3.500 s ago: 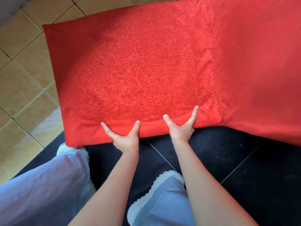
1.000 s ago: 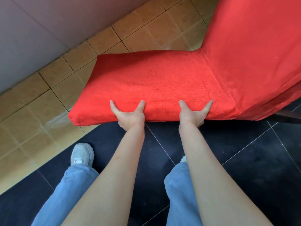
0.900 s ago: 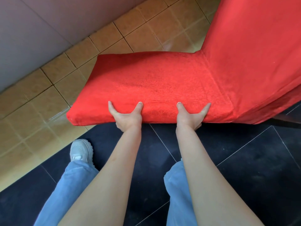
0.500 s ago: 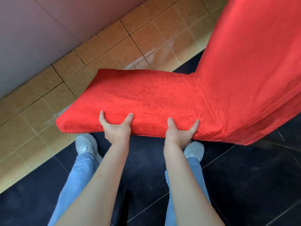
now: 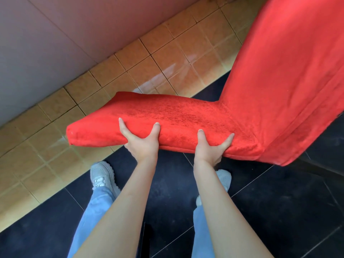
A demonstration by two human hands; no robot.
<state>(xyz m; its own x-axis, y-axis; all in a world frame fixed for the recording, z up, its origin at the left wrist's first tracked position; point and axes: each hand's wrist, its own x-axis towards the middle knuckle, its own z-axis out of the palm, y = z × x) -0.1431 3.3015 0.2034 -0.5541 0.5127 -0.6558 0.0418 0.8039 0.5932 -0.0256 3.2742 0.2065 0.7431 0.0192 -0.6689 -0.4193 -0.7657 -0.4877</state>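
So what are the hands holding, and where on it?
The red cushion, by its near edge: the left hand and the right hand grip it side by side.

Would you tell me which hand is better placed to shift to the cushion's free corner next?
Left, probably: the left hand grips the red cushion nearer that free corner; the right hand grips near the seam.

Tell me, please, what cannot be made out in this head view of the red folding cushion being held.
In the head view:
Most fingers of the left hand and right hand, hidden under the red folding cushion.
The cushion's upright section, cut off by the top and right edges.
The right shoe, partly behind the right forearm.
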